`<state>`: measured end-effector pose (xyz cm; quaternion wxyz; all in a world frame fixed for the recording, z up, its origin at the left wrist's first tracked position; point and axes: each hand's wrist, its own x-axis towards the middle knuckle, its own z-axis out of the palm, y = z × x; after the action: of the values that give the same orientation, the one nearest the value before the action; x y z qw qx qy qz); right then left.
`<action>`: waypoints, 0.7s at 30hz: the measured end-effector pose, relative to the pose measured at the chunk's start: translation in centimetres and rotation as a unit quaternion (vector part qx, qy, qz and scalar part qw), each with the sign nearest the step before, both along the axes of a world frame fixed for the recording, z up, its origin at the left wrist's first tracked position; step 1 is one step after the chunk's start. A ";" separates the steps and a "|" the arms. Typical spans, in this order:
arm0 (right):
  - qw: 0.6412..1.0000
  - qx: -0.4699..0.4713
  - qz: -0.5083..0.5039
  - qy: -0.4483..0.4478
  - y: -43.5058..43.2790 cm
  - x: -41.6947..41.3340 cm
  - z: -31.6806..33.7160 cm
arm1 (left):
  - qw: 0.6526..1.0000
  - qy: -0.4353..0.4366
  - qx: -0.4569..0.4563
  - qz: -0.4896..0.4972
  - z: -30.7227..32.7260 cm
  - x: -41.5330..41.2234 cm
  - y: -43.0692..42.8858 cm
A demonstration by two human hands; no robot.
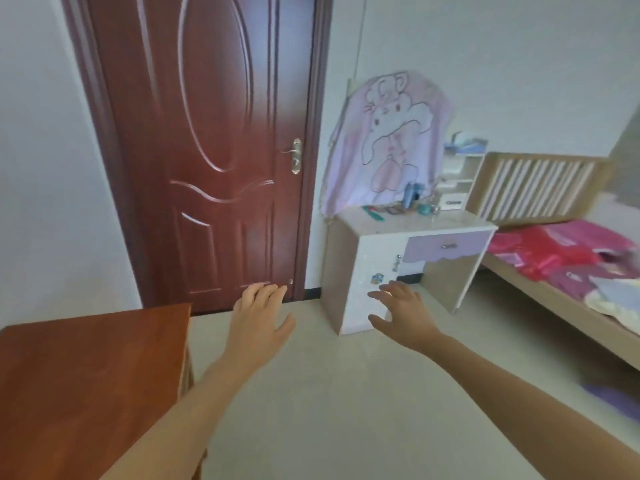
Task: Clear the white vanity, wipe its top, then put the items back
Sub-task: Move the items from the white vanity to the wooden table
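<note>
Pale walls, pale floor (329, 393), and a reddish-brown door (214, 150) shut at the back: a bedroom. Both arms are out in front, holding nothing. Left fingers (263, 292) are straight and loosely fanned with the thumb swung wide, and the left hand (258, 320) hangs in the air, palm down, in line with the foot of the door. Right fingers (398, 289) are spread too, slightly bent, and the right hand (403, 315) hovers palm down across the lower front of the white vanity (367, 258); I can't tell how close it is. That vanity stands beside the door, its lilac drawer (448, 247) closed. On its top, towards the back, lie a green comb-like piece (373, 213), a couple of upright bottles (410, 195) and small bits too blurred to name. A lilac cartoon cloth (388, 143) drapes behind them, with a small white shelf unit (457, 174) just beside it. Further right sits a bed (554, 268) heaped with red and pink bedding, against a slatted headboard (536, 185). Near left, the corner of a brown wooden table (86, 375).
</note>
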<state>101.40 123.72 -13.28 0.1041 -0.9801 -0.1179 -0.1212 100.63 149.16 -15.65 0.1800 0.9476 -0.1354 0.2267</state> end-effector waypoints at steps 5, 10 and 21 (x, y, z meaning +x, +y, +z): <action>0.995 -0.026 -0.094 -0.013 -10.9 -2.3 1.7 | 0.995 -0.036 -0.006 -0.095 2.6 2.2 -10.9; 0.993 -0.001 -0.105 -0.049 -20.8 -2.7 2.5 | 0.988 -0.052 -0.040 -0.136 3.8 4.2 -21.4; 0.993 0.027 -0.110 0.030 -35.6 3.8 -2.1 | 0.986 0.037 -0.143 -0.074 -1.3 10.0 -34.6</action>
<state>105.24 88.07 -15.40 0.1196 -0.9872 -0.0024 -0.1056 110.65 114.52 -16.94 0.3346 0.9071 -0.1647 0.1950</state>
